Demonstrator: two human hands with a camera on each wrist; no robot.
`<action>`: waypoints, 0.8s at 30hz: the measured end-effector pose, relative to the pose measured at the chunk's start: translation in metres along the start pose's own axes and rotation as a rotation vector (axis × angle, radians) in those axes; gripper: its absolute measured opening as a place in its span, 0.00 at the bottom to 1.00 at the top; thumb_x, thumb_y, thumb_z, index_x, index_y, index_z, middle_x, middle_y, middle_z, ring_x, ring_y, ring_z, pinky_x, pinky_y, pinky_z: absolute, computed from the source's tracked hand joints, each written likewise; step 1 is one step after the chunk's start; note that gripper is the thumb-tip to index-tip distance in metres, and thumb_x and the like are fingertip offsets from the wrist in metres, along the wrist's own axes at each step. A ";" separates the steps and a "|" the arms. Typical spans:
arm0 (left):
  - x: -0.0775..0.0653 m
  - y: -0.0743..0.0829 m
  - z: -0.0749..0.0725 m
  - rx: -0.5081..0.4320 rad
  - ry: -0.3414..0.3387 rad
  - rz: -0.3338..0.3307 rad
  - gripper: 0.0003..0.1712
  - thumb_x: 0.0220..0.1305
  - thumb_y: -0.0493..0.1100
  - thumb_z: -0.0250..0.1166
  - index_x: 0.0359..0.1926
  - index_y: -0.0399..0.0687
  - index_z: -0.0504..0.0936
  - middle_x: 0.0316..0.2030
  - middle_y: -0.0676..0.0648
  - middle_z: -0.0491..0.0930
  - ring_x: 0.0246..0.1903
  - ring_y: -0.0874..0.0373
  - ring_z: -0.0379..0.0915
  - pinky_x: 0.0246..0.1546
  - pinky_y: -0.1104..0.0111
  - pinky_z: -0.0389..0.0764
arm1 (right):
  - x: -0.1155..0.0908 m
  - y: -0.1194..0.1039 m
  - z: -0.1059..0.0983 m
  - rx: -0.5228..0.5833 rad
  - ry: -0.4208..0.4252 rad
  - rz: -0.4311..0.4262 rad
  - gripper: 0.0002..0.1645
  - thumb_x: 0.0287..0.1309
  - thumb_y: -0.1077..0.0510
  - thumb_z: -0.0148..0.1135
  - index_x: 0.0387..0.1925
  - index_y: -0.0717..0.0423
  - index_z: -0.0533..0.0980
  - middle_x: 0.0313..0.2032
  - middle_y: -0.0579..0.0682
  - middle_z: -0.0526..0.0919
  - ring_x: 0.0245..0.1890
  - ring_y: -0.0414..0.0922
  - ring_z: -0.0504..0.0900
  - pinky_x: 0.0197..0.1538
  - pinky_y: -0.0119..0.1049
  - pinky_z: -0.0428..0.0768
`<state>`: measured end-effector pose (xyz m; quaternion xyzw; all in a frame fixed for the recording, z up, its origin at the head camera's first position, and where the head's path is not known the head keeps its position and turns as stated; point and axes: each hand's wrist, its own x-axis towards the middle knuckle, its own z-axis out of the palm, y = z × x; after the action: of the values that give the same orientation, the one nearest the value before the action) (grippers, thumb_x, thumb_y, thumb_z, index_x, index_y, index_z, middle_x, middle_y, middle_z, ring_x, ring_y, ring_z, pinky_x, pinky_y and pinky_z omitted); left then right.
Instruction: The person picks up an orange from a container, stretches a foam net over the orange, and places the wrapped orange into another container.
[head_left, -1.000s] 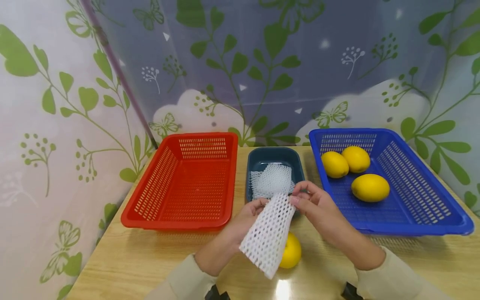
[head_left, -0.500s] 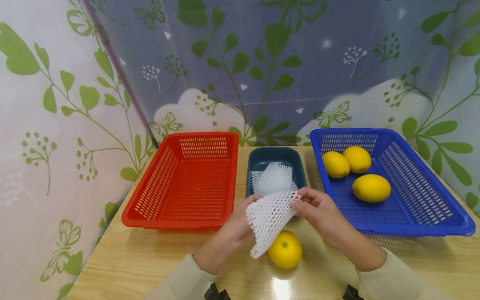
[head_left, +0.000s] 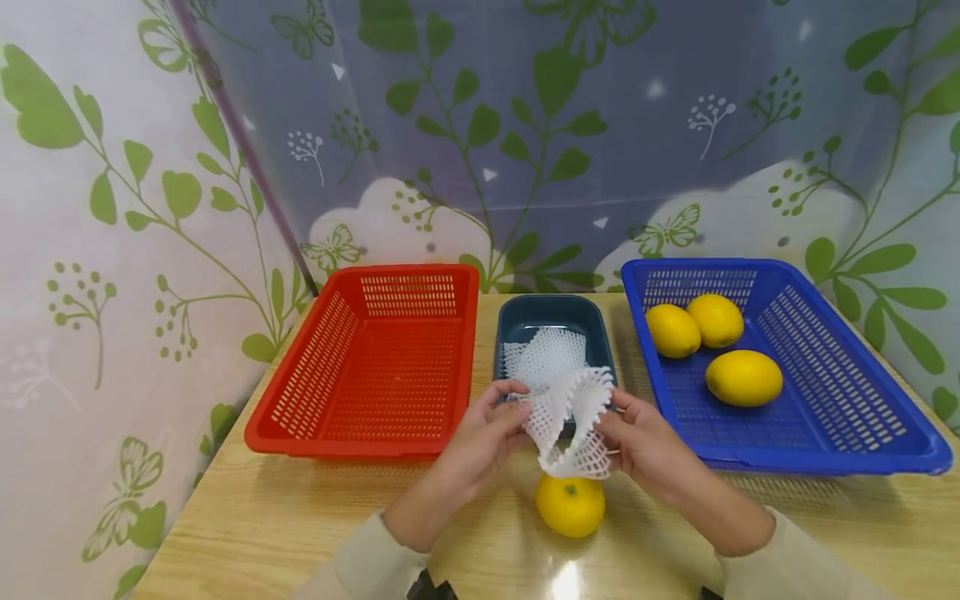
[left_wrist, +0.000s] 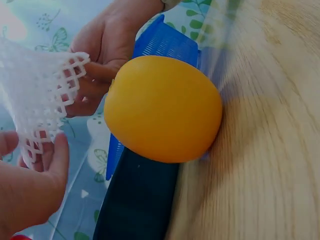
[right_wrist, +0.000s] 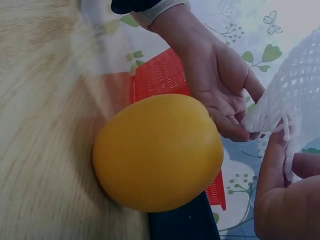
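Note:
Both hands hold a white foam fruit net (head_left: 550,414) by its rim, above the table and in front of the small dark tray. My left hand (head_left: 483,433) pinches its left side between thumb and fingers. On the opposite side my right hand (head_left: 651,440) grips the rim, some fingers hidden by the mesh. The net's mouth gapes toward the head camera. Just below it, a yellow fruit (head_left: 570,507) rests on the table, its green stem end facing up. In the left wrist view this fruit (left_wrist: 162,110) looks smooth and rounded, untouched by either hand.
A dark teal tray (head_left: 551,305) holds more white foam netting (head_left: 551,354). To its left stands a red basket (head_left: 397,379) with nothing in it. The blue basket (head_left: 810,417) at right contains three yellow fruits (head_left: 742,377). A patterned curtain (head_left: 480,125) hangs behind the table.
The net has swung from hanging down toward the camera to mouth up, and its rim has been spread apart. The left hand has come into view gripping the left rim. The fruit has stayed put.

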<state>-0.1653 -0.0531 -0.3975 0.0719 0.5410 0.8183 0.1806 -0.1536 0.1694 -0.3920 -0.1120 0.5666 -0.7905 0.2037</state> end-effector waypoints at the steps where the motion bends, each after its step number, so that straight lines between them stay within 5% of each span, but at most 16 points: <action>1: -0.001 0.000 -0.001 0.006 -0.003 0.005 0.10 0.71 0.32 0.53 0.50 0.46 0.68 0.37 0.49 0.76 0.36 0.58 0.74 0.42 0.69 0.80 | -0.001 0.001 -0.001 -0.010 0.002 0.002 0.11 0.71 0.64 0.48 0.52 0.54 0.67 0.38 0.46 0.84 0.35 0.43 0.85 0.37 0.37 0.85; 10: -0.011 -0.010 -0.010 0.216 -0.057 -0.078 0.06 0.69 0.34 0.59 0.45 0.39 0.73 0.38 0.48 0.72 0.36 0.58 0.73 0.39 0.68 0.82 | -0.006 0.009 -0.006 -0.154 0.058 0.073 0.23 0.69 0.63 0.47 0.61 0.70 0.58 0.34 0.45 0.82 0.32 0.41 0.83 0.36 0.40 0.85; 24: -0.023 -0.022 -0.018 0.222 -0.121 -0.169 0.15 0.62 0.28 0.63 0.50 0.32 0.73 0.44 0.42 0.75 0.36 0.56 0.78 0.40 0.64 0.84 | -0.013 0.028 -0.010 -0.231 0.087 0.101 0.34 0.67 0.65 0.45 0.69 0.76 0.48 0.44 0.51 0.83 0.37 0.40 0.83 0.40 0.38 0.84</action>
<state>-0.1452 -0.0697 -0.4230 0.0949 0.6203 0.7294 0.2724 -0.1405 0.1762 -0.4210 -0.0714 0.6673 -0.7127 0.2041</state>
